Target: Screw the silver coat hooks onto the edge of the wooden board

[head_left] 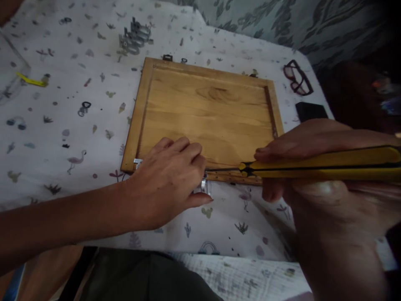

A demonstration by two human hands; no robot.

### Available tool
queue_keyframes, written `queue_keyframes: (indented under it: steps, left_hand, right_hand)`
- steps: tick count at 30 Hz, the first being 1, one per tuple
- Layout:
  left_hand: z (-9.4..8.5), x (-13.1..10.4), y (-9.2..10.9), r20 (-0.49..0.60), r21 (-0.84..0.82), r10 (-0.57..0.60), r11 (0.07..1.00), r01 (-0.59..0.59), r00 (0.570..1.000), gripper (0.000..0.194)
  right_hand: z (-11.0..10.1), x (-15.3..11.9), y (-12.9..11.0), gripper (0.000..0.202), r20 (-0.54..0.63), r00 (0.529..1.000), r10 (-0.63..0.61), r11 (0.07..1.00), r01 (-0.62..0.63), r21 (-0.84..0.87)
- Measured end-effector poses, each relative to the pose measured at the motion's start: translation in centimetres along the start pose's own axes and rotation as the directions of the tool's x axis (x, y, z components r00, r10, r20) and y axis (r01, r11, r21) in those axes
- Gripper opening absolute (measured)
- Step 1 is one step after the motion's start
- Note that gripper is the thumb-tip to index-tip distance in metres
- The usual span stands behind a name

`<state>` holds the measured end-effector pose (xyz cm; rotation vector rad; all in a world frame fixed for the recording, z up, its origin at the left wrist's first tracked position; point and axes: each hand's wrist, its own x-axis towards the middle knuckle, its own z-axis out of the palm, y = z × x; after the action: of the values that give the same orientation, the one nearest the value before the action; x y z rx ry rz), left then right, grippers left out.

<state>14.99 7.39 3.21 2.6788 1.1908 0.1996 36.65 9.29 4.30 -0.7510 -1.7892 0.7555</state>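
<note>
A framed wooden panel (203,108) lies flat on the patterned cloth. My left hand (169,179) rests over its near edge, fingers curled around a small shiny metal fitting (204,184), which shows between thumb and fingers. From the right, my right hand (319,175) is closed on a yellow and black screwdriver (322,164). Its thin shaft points left along the near edge, and the tip reaches the fitting beside my left fingers. Another silver metal piece (137,162) sits at the near left corner, partly behind my left hand.
Past the panel on the cloth (103,125) lies a cluster of grey metal pieces (134,36). Glasses (298,78) and a dark block (311,111) are at the right. A yellow strip (32,80) is at the left. Part of someone's skin shows at the upper left corner.
</note>
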Motion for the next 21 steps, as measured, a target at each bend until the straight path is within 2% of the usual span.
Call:
queue_keyframes:
  steps: [3, 7, 15, 21]
  left_hand:
    - [0.0, 0.0, 0.0, -0.004, 0.002, -0.002, 1.000, 0.002, 1.000, 0.045]
    - [0.0, 0.0, 0.0, 0.007, 0.005, -0.005, 1.000, 0.005, 1.000, 0.045]
    - [0.0, -0.1, 0.1, -0.011, -0.001, -0.009, 1.000, 0.009, 1.000, 0.044]
    - [-0.1, 0.0, 0.1, 0.013, 0.006, -0.019, 1.000, 0.019, 1.000, 0.044]
  right_hand:
    - [0.0, 0.3, 0.3, 0.022, 0.036, 0.994, -0.108, 0.992, 0.109, -0.056]
    - [0.2, 0.3, 0.5, 0.027, -0.001, 0.992, -0.125, 0.992, 0.125, -0.004]
    - [0.2, 0.5, 0.0, 0.023, 0.052, 0.998, -0.026, 0.994, 0.021, 0.103]
    - [0.3, 0.8, -0.9, 0.036, 0.080, 0.996, 0.050, 0.999, -0.052, 0.018]
